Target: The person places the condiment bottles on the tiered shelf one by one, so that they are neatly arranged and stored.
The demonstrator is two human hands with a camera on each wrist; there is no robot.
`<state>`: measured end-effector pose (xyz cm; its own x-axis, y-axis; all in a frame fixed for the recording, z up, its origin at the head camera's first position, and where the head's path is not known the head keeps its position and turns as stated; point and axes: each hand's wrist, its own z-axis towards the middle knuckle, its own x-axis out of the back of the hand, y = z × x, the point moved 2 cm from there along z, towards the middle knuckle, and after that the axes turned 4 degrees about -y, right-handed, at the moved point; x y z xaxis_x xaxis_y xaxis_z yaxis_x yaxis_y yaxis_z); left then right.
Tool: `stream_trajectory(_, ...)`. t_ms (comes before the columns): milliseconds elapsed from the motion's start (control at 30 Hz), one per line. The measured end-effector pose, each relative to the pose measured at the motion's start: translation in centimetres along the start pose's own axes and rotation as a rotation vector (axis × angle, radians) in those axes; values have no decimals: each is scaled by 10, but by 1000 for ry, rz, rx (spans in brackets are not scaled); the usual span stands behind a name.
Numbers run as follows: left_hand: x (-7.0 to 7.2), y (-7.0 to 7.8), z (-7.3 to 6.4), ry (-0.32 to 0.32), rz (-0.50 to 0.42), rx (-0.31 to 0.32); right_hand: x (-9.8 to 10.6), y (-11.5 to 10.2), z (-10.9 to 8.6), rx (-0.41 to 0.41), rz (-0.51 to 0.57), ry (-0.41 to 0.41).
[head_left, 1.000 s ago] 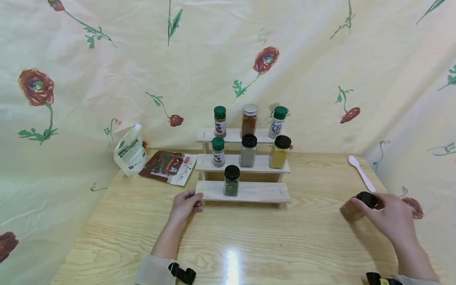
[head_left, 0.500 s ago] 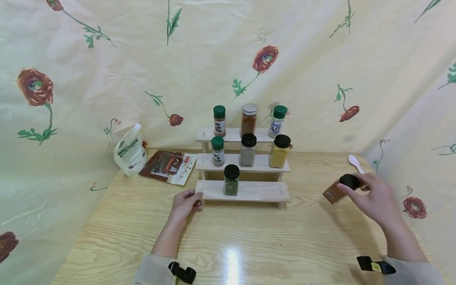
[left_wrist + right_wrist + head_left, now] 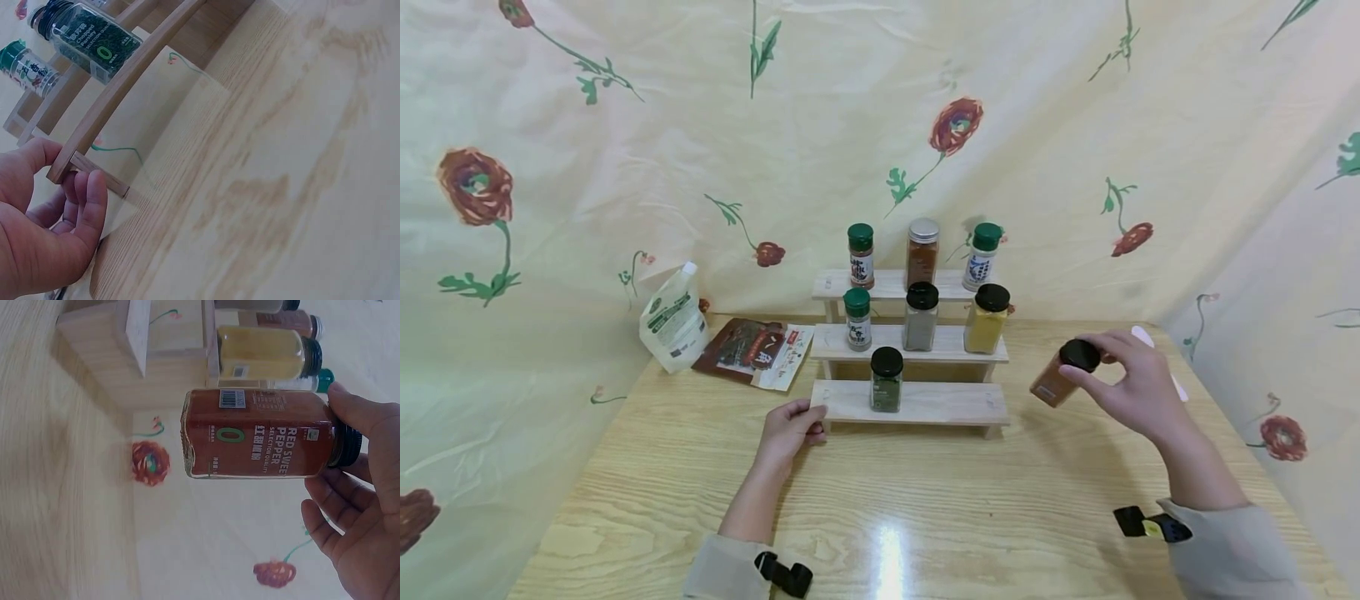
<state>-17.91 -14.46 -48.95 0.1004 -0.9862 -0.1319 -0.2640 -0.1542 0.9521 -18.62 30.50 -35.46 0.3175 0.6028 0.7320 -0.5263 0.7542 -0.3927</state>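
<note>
My right hand (image 3: 1131,379) grips a red sweet pepper jar (image 3: 256,434) by its black lid, tilted and held above the table right of the rack. With thumb and fingers my left hand (image 3: 788,433) pinches the left end of the lowest step of a three-tier wooden spice rack (image 3: 947,403). On that step stands a chopped parsley jar (image 3: 94,40). The middle step bears a green-capped shaker (image 3: 858,319), a jar of grey powder (image 3: 921,318) and a jar of yellow powder (image 3: 987,320). Up top are two green-capped shakers and a silver-lidded jar (image 3: 922,254).
Left of the rack lie a dark red spice packet (image 3: 752,353) and a white spouted pouch (image 3: 674,318) leaning on the flowered cloth backdrop. A white spoon (image 3: 1142,336) lies at the far right, partly behind the right hand. The wooden table (image 3: 925,508) spreads in front.
The right hand has carried the red sweet pepper jar leftward and away from me, closer to the rack. The left hand has stayed at the rack's lowest step.
</note>
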Motion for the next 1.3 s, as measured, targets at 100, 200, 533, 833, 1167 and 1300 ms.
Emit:
stream_trajectory(100,1,0,0,-2,-3,-7,-7,-7,6,36,24,-20)
stream_trajectory(200,0,0,0,-1,-9,-5,-14,-13,11,73,51,-45)
stream_trajectory(533,-3,-5,3,19,-23,-9,-38,-31,23,171,112,-139)
stream_trajectory(833,-4,-6,5,18,-37,-35,-62,-42,27,198,158,-194)
stream_trajectory(1167,-5,-6,4,12,-30,-16,-84,-57,36,226,226,-280)
stream_trajectory(1300,-5,-6,4,5,-36,-15,-88,-58,38,225,226,-303)
